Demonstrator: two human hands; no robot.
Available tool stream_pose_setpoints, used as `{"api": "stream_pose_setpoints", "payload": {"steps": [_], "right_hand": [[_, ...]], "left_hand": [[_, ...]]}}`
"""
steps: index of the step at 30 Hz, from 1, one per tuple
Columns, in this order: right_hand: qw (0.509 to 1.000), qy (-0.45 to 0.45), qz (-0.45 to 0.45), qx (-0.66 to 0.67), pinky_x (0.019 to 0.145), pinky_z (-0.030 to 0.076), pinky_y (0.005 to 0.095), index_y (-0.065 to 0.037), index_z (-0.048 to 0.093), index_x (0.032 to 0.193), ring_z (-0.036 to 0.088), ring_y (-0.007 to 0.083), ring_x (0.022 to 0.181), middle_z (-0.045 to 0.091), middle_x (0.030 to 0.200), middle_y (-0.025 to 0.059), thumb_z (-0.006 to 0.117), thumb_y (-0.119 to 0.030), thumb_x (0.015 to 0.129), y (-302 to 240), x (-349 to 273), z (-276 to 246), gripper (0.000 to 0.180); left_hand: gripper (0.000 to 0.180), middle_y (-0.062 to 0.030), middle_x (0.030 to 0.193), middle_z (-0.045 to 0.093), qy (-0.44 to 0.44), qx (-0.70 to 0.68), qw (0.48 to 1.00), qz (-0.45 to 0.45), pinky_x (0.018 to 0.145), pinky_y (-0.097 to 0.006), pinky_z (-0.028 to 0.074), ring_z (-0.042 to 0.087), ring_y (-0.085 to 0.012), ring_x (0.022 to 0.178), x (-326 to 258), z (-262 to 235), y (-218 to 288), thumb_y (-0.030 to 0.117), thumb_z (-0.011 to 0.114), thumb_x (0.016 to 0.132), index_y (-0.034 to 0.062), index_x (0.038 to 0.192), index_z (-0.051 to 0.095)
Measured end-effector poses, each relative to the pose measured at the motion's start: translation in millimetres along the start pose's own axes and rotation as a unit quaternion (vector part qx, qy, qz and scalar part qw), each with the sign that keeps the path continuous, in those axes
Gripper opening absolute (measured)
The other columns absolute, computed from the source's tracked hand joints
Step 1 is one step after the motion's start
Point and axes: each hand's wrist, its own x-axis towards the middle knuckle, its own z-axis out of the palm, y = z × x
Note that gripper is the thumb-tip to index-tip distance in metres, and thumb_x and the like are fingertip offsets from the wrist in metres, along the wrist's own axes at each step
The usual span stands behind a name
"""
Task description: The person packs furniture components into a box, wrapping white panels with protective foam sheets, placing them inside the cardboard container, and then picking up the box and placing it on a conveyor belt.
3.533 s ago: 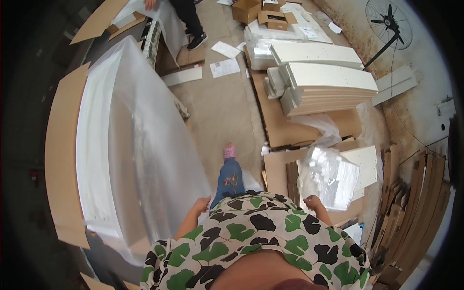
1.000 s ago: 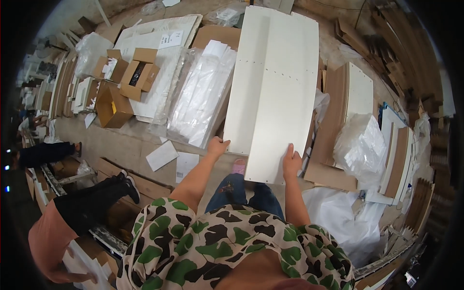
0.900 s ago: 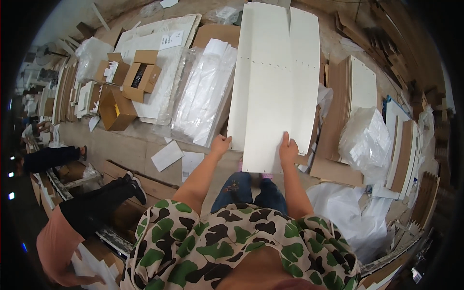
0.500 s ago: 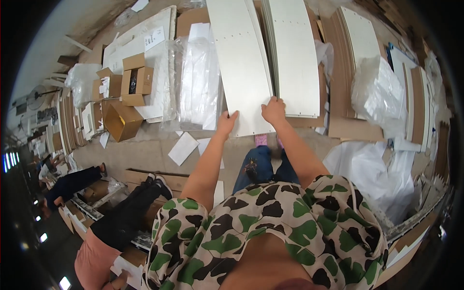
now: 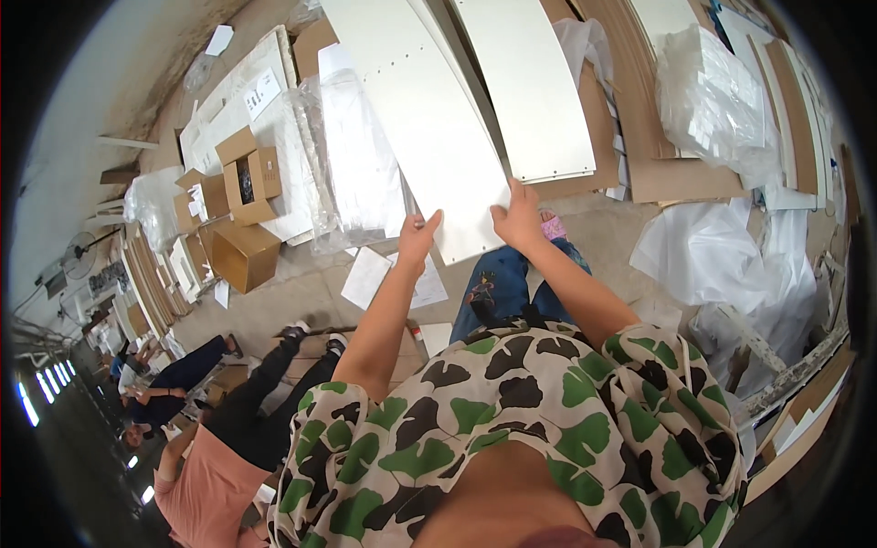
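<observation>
Both hands grip the near end of a long white panel (image 5: 411,110), which tilts to the left and reaches away from me past the upper edge. My left hand (image 5: 417,239) is closed on its left edge, thumb on top. My right hand (image 5: 519,217) closes on its right edge, thumb also on top; the fingers underneath are hidden. A row of small holes crosses the panel. Just to the right, a second white panel (image 5: 534,91) lies on a stack, apart from my right hand, with a dark gap between the two.
Opened cardboard boxes (image 5: 247,173) and clear plastic wrap (image 5: 311,164) lie to the left. White sheets (image 5: 367,277) are on the floor near my left forearm. At right are bagged goods (image 5: 713,91) and white plastic film (image 5: 722,265). A co-worker in a pink shirt (image 5: 215,466) is at lower left.
The held panel has swung left and come toward me, away from the stack, with both hands still on it. My view has turned, and the neighbouring stack sits higher in it.
</observation>
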Motion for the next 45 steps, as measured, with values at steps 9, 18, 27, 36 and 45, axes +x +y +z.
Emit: {"api": "stream_pose_setpoints", "payload": {"steps": [9, 18, 27, 36, 45], "right_hand": [[0.897, -0.3, 0.268, 0.183, 0.088, 0.04, 0.0353, 0.01, 0.044, 0.116, 0.05, 0.0333, 0.107, 0.049, 0.116, 0.0284, 0.056, -0.049, 0.078, 64.1, -56.3, -7.7, 0.072], [0.97, -0.137, 0.148, 0.133, 0.059, 0.044, 0.0434, 0.005, 0.047, 0.092, 0.056, 0.04, 0.065, 0.056, 0.068, 0.0259, 0.052, -0.052, 0.08, 29.3, -77.4, -32.0, 0.059], [0.998, -0.063, 0.008, 0.007, 0.049, 0.044, 0.0456, 0.0, 0.05, 0.089, 0.056, 0.0386, 0.054, 0.056, 0.058, 0.0196, 0.057, -0.047, 0.078, 19.0, -79.2, -107.1, 0.049], [0.988, -0.113, -0.09, 0.06, 0.046, 0.044, 0.044, 0.002, 0.05, 0.098, 0.055, 0.0379, 0.051, 0.057, 0.06, 0.0194, 0.056, -0.042, 0.08, 93.5, -75.9, -195.7, 0.048], [0.933, -0.118, -0.29, 0.179, 0.049, 0.043, 0.0372, -0.001, 0.049, 0.086, 0.053, 0.0296, 0.053, 0.052, 0.06, 0.0115, 0.063, -0.034, 0.076, 182.2, -54.8, -343.0, 0.037]], "left_hand": [[0.066, -0.0063, 0.089, 0.058, -0.186, 0.061, 0.966, -0.17, 0.069, -0.027, 0.043, 0.053, -0.0132, 0.073, -31.0, 4.2, -69.4, 0.055, 0.064, 0.071, 0.0003, 0.106, 0.053], [0.066, -0.0144, 0.119, 0.049, -0.084, -0.323, 0.942, -0.043, 0.087, -0.038, 0.045, 0.051, -0.0271, 0.107, 22.2, 10.7, 39.0, 0.05, 0.048, 0.085, -0.0029, 0.123, 0.039], [0.074, -0.0145, 0.127, 0.042, -0.052, -0.326, 0.944, 0.009, 0.096, -0.039, 0.035, 0.043, -0.0273, 0.114, 60.9, 43.0, 88.5, 0.058, 0.041, 0.084, -0.0001, 0.129, 0.032], [0.064, -0.0111, 0.129, 0.041, -0.031, -0.387, 0.922, 0.011, 0.098, -0.041, 0.032, 0.039, -0.029, 0.118, -46.2, 90.0, 114.1, 0.055, 0.033, 0.088, 0.0072, 0.13, 0.034], [0.073, -0.0054, 0.134, 0.036, -0.052, -0.461, 0.865, 0.192, 0.099, -0.042, 0.03, 0.037, -0.0281, 0.119, -213.4, 183.8, 193.4, 0.066, 0.03, 0.082, 0.0145, 0.134, 0.029]]}}
